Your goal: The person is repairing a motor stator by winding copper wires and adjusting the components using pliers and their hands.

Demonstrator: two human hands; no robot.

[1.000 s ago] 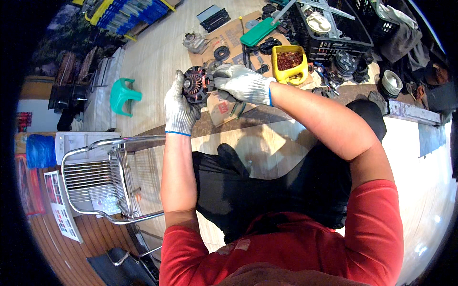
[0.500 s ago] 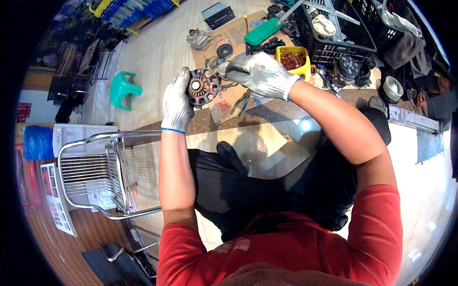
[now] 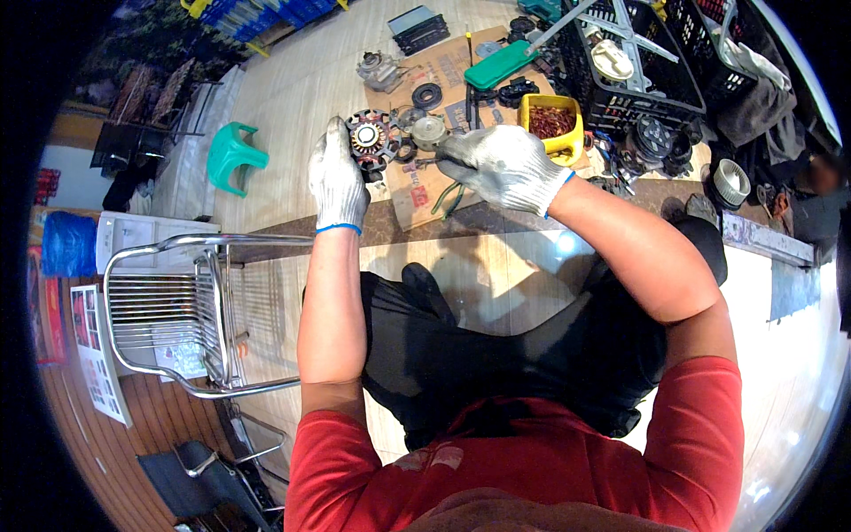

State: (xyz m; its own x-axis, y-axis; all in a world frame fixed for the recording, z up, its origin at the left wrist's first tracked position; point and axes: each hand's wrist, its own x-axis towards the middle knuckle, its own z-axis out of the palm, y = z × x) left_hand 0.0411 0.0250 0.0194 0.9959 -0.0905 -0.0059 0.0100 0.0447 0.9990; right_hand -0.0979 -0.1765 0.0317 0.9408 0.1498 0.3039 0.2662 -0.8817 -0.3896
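As left hand (image 3: 339,184) grips copper-wound part (image 3: 370,136), right hand (image 3: 507,168) curled, contents unclear, cardboard (image 3: 403,206) on pale floor (image 3: 297,111), metal chair (image 3: 164,306)

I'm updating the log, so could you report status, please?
Left hand holding round part with copper coils. Right hand apart from it, grip unclear. Pliers lying nearby.

Repair workshop: copper-wound machine part (image 3: 369,137), loose parts (image 3: 379,71) across cardboard (image 3: 448,69), black crate (image 3: 612,105).

Print (image 3: 418,194) on the cardboard (image 3: 409,216) and white sheet (image 3: 99,353) is illegible.
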